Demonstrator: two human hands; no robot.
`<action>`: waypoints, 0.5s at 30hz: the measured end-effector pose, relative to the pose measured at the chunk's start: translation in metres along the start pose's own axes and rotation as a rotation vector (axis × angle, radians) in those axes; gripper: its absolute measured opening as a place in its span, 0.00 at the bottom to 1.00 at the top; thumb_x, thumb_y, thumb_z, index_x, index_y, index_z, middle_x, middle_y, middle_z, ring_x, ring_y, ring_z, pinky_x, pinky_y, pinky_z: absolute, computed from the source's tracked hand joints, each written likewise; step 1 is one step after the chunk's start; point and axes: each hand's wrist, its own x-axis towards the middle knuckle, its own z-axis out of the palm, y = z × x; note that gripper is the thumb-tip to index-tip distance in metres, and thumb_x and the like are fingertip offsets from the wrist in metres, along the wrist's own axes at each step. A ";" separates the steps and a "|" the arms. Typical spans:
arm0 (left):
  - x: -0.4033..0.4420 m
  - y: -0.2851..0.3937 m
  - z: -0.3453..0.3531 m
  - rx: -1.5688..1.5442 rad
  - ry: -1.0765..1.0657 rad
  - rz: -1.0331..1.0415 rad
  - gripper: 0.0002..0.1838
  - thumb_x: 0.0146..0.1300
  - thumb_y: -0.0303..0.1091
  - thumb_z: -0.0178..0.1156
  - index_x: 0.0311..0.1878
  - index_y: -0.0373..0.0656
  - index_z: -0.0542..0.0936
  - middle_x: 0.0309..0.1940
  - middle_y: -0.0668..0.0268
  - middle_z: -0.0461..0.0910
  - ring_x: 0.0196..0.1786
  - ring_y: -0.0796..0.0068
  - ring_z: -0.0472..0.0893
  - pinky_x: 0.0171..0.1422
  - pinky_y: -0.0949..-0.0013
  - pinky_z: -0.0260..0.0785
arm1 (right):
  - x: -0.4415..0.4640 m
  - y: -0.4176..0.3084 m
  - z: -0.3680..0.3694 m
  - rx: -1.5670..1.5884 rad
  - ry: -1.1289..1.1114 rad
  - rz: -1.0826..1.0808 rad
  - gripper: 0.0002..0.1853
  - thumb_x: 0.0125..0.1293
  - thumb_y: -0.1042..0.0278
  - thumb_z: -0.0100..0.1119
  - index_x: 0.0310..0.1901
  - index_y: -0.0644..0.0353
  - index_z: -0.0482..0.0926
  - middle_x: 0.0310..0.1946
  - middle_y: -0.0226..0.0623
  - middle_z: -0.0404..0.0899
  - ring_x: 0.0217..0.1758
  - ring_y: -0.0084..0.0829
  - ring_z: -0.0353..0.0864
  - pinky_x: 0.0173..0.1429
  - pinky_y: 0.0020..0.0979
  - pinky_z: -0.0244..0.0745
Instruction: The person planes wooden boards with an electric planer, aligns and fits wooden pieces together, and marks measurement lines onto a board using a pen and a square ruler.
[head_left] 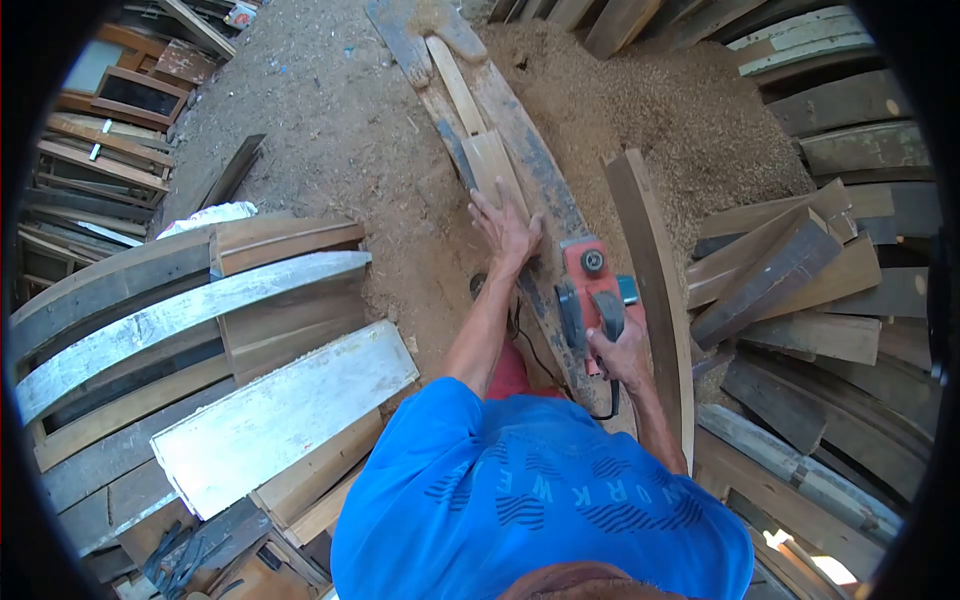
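Observation:
A long, worn bench plank [535, 165] runs from the top centre down toward my body. On it lies a pale wooden board [487, 160], with a narrower pale strip [455, 85] at its far end. My left hand [507, 228] rests on the near end of the board, its fingers spread. My right hand [622, 352] is wrapped round the rear handle of a red electric planer [583, 262]. The planer stands on the near part of the bench plank, to the right of my left hand. A black cord [603, 413] hangs from its back.
A tall dark board [650, 270] stands just right of the planer. Stacked planks [850, 150] fill the right side. At the left are more planks and a white-painted board [290, 415]. Wood shavings [700, 110] cover the ground at the upper right.

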 end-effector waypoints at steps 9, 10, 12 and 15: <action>0.088 -0.056 -0.016 -0.342 -0.088 -0.158 0.61 0.58 0.55 0.71 0.82 0.33 0.45 0.77 0.33 0.56 0.80 0.38 0.58 0.84 0.51 0.49 | 0.011 -0.038 0.005 0.206 -0.109 -0.244 0.29 0.71 0.38 0.59 0.42 0.64 0.74 0.26 0.32 0.77 0.25 0.20 0.76 0.29 0.28 0.73; 0.096 -0.055 -0.023 -0.331 -0.104 -0.175 0.61 0.58 0.55 0.71 0.82 0.33 0.45 0.76 0.34 0.58 0.79 0.40 0.60 0.84 0.52 0.51 | 0.016 -0.043 0.009 0.242 -0.128 -0.244 0.31 0.72 0.36 0.57 0.42 0.64 0.74 0.26 0.31 0.77 0.25 0.19 0.76 0.29 0.27 0.73; 0.112 -0.055 -0.026 -0.232 -0.089 -0.185 0.62 0.57 0.57 0.71 0.81 0.30 0.46 0.74 0.37 0.65 0.77 0.42 0.66 0.82 0.53 0.56 | 0.031 -0.048 0.023 0.164 -0.122 -0.297 0.32 0.72 0.34 0.56 0.42 0.64 0.74 0.25 0.31 0.76 0.25 0.20 0.77 0.29 0.27 0.73; 0.124 -0.069 -0.019 -0.224 0.081 -0.118 0.60 0.57 0.57 0.71 0.80 0.29 0.51 0.73 0.36 0.67 0.76 0.41 0.67 0.81 0.52 0.58 | 0.051 -0.047 0.045 0.122 -0.147 -0.330 0.34 0.72 0.31 0.54 0.42 0.65 0.74 0.25 0.32 0.77 0.25 0.22 0.78 0.30 0.29 0.74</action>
